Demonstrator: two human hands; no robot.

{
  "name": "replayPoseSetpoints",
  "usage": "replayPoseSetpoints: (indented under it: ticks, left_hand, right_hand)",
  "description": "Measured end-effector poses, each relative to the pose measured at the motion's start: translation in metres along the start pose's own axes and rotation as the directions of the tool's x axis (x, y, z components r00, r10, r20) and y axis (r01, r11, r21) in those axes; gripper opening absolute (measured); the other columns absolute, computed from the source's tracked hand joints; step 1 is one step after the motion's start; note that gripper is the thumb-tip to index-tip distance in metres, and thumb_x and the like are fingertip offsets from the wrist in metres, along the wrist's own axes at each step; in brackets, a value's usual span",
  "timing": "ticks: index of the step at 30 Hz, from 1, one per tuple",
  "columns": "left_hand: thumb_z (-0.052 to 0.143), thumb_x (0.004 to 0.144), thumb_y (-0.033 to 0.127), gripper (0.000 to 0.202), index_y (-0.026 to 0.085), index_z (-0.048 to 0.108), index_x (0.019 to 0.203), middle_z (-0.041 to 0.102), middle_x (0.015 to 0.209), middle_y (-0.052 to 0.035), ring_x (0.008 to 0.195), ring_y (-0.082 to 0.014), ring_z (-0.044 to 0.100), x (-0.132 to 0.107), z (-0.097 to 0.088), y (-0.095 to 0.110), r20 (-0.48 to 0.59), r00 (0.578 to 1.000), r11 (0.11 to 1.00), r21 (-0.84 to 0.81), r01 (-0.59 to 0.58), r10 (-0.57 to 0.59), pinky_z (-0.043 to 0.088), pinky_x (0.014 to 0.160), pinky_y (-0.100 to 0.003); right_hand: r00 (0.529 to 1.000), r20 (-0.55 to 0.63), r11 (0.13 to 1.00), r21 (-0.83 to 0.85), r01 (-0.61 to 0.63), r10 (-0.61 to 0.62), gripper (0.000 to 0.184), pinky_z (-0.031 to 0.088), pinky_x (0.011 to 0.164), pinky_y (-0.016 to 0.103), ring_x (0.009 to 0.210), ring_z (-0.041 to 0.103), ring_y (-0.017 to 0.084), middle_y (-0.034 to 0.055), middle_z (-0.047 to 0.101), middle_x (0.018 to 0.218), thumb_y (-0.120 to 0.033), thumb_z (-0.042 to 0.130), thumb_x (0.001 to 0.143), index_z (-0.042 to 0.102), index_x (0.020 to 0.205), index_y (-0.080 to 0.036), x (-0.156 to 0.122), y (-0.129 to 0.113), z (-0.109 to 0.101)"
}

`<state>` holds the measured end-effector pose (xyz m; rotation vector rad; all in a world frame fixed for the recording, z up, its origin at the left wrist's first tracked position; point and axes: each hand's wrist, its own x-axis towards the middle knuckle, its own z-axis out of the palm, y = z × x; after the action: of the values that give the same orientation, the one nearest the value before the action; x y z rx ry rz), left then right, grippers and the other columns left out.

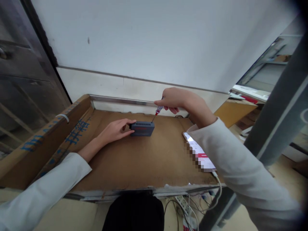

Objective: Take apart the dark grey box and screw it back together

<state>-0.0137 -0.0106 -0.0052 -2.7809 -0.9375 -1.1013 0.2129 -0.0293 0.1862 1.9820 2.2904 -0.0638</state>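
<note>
A small dark grey box (142,129) with a row of vent slots along its top edge stands on the cardboard-covered surface. My left hand (117,130) grips its left end between thumb and fingers. In my right hand (174,99) is a screwdriver (158,110) with a clear and red handle, fingers wrapped round its upper part. The thin shaft slants down, and its tip meets the box's upper right corner. Whether a screw sits under the tip is too small to tell.
A lit phone (199,152) with a white cable (219,189) lies right of the box, under my right forearm. A cardboard wall (48,134) lines the left side. A grey metal post (271,112) rises at right. Below hang a power strip (184,205) and wires.
</note>
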Motion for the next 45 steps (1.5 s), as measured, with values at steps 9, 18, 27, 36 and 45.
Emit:
replayPoseSetpoints:
  ticks: [9, 18, 27, 36, 45]
  left_hand:
    - [0.052, 0.092, 0.044, 0.039, 0.018, 0.056, 0.120, 0.066, 0.088, -0.0028, 0.065, -0.0113, 0.058, -0.002, 0.003, -0.002, -0.003, 1.000, 1.000, -0.013, -0.014, 0.014, 0.050, 0.068, -0.023]
    - [0.055, 0.089, 0.048, 0.041, 0.021, 0.052, 0.119, 0.066, 0.096, -0.0027, 0.066, -0.0120, 0.059, -0.002, 0.001, -0.001, 0.052, 0.993, 0.991, -0.082, 0.107, -0.103, 0.049, 0.069, -0.025]
    - [0.060, 0.085, 0.048, 0.045, 0.021, 0.047, 0.117, 0.066, 0.095, -0.0026, 0.063, -0.0113, 0.057, -0.003, 0.004, -0.001, 0.040, 0.985, 0.974, -0.142, 0.174, -0.170, 0.048, 0.064, -0.024]
    - [0.060, 0.086, 0.047, 0.044, 0.022, 0.047, 0.119, 0.066, 0.100, -0.0025, 0.066, -0.0111, 0.058, -0.005, 0.003, -0.003, 0.058, 0.983, 0.972, -0.148, 0.180, -0.174, 0.048, 0.067, -0.024]
    - [0.060, 0.086, 0.047, 0.043, 0.022, 0.048, 0.118, 0.066, 0.097, -0.0017, 0.062, -0.0107, 0.056, -0.005, 0.003, -0.002, 0.048, 0.986, 0.976, -0.142, 0.165, -0.159, 0.047, 0.064, -0.024]
  right_hand:
    - [0.987, -0.027, 0.939, 0.306, 0.159, -0.159, 0.015, 0.042, 0.055, 0.029, 0.052, 0.051, 0.014, 0.0033, 0.063, 0.072, -0.033, 0.046, 0.089, 0.045, 0.097, -0.021, -0.006, 0.019, 0.009]
    - [0.974, -0.083, 0.972, 0.090, 0.219, -0.212, 0.016, 0.033, 0.059, 0.026, 0.062, 0.046, 0.013, 0.0033, 0.059, 0.077, -0.035, 0.049, 0.086, 0.049, 0.087, -0.019, 0.012, 0.016, 0.007]
    - [0.996, -0.026, 0.996, 0.037, 0.087, -0.086, 0.014, 0.036, 0.056, 0.030, 0.055, 0.050, 0.014, 0.0044, 0.060, 0.066, -0.031, 0.047, 0.085, 0.052, 0.084, -0.018, 0.012, -0.001, 0.004]
    - [0.982, 0.182, 0.994, 0.101, 0.029, -0.047, 0.024, 0.044, 0.063, 0.034, 0.058, 0.056, 0.017, 0.0031, 0.061, 0.068, -0.032, 0.060, 0.079, 0.053, 0.100, -0.021, 0.016, 0.005, -0.007]
    - [0.996, 0.078, 0.973, -0.230, -0.022, 0.041, 0.038, 0.041, 0.059, 0.034, 0.056, 0.059, 0.020, 0.0074, 0.058, 0.053, -0.038, 0.043, 0.091, 0.062, 0.067, -0.015, -0.011, -0.016, -0.008]
